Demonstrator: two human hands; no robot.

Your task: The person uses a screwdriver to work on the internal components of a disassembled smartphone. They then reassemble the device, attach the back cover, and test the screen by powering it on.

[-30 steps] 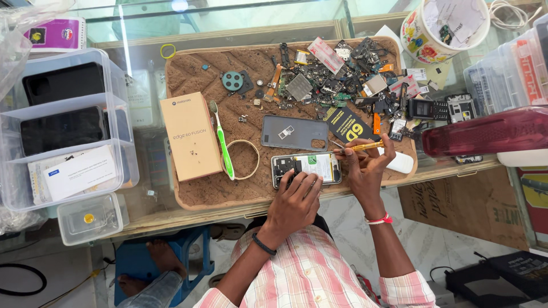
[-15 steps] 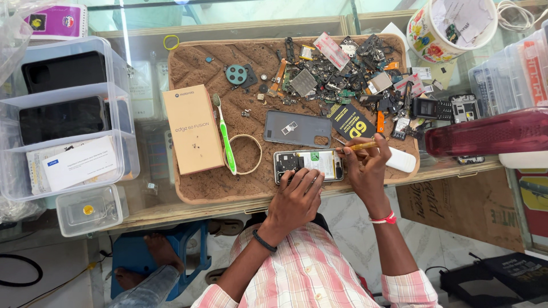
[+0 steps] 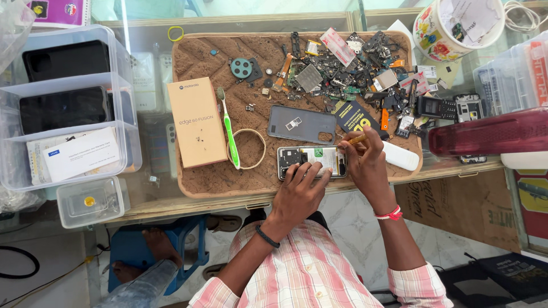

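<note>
Two hands of yours meet over the opened phone (image 3: pixel 311 161), which lies on the brown mat (image 3: pixel 257 177) at its near edge. Left of the phone sit a tan box (image 3: pixel 196 122), a green toothbrush (image 3: pixel 229 130) and a rubber ring (image 3: pixel 246 148). Your left hand (image 3: pixel 299 194) presses spread fingers on the phone. Just right of the phone, your right hand (image 3: pixel 365 162) pinches a yellow tool (image 3: pixel 357 139), tip at the phone's corner.
</note>
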